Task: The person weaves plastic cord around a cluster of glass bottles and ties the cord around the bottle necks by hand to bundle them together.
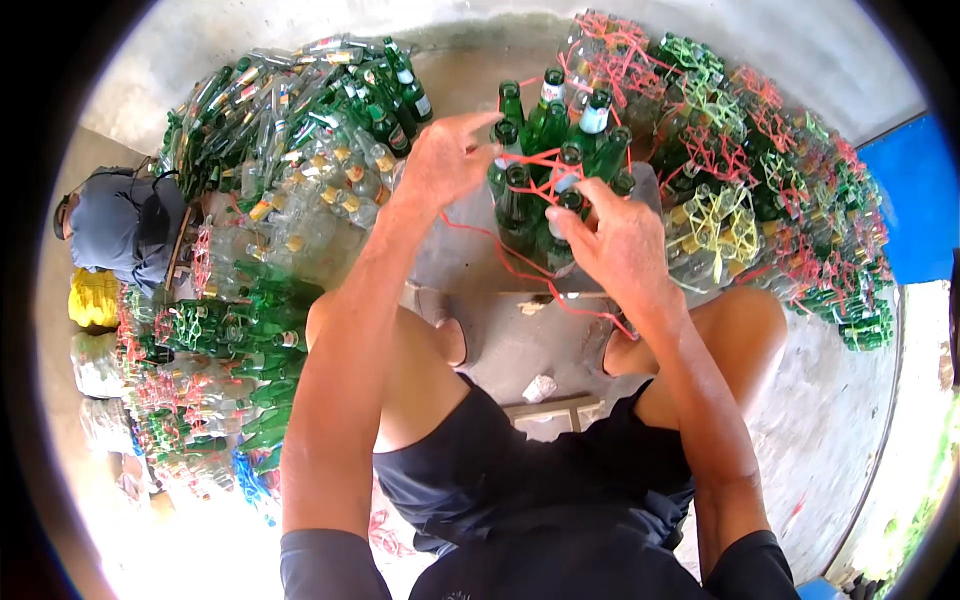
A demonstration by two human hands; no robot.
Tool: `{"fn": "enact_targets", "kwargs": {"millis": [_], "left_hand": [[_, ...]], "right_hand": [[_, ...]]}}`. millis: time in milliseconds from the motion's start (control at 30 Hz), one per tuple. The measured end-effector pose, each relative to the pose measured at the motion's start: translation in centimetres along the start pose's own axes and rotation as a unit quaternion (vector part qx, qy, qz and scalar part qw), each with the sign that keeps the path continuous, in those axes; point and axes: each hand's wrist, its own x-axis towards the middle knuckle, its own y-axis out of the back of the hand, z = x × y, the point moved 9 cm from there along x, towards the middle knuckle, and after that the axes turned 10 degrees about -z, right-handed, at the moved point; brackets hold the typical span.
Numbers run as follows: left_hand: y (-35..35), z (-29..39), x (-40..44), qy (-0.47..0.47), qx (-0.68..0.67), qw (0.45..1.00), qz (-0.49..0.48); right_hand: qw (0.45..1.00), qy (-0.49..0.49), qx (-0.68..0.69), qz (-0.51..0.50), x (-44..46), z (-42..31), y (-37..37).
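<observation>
Several upright green bottles (517, 215) stand grouped in front of me on a low grey surface (450, 255). Red strapping (540, 160) runs around and between their necks, and a loose length hangs down toward my foot. At the left side of the group is my left hand (450, 160), its fingers bent and touching the strap near a bottle neck. My right hand (615, 235) is at the near right side, thumb and index finger at the strap by the necks. Both hands appear pinched on the red strapping.
Loose bottles (270, 130) are heaped at the back left. Strapped bundles (740, 150) are stacked on the right, with more bottles (215, 370) along the left. Another person (130, 225) sits bent over at the far left. A blue panel (910, 200) is at the right.
</observation>
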Motion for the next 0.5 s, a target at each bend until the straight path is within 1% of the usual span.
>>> {"fn": "enact_targets", "kwargs": {"millis": [33, 67, 100, 167, 233, 300, 500], "left_hand": [[-0.3, -0.2, 0.1, 0.014, -0.004, 1.000, -0.017], [-0.4, -0.3, 0.3, 0.025, -0.008, 0.999, -0.030], [-0.6, 0.2, 0.4, -0.013, -0.039, 0.999, -0.019], [-1.2, -0.7, 0.6, 0.016, -0.050, 0.998, -0.041], [-1.4, -1.0, 0.5, 0.042, -0.062, 0.995, -0.062], [-1.4, -1.1, 0.5, 0.045, -0.059, 0.995, -0.065], [-1.3, -1.4, 0.4, 0.032, -0.088, 0.994, -0.051]], "right_hand": [[0.999, 0.000, -0.033, 0.015, -0.1, -0.1, -0.1], [0.999, -0.022, -0.032, 0.000, 0.0, 0.2, -0.5], [0.998, -0.042, -0.033, -0.012, 0.2, 0.4, -0.7], [0.996, -0.082, -0.033, -0.030, 0.3, 0.7, -1.0], [0.997, -0.071, -0.033, -0.012, 0.3, 0.9, -1.3], [0.998, -0.059, -0.033, 0.008, 0.3, 0.9, -1.4], [0.999, -0.028, -0.034, -0.002, 0.4, 1.1, -0.8]]}}
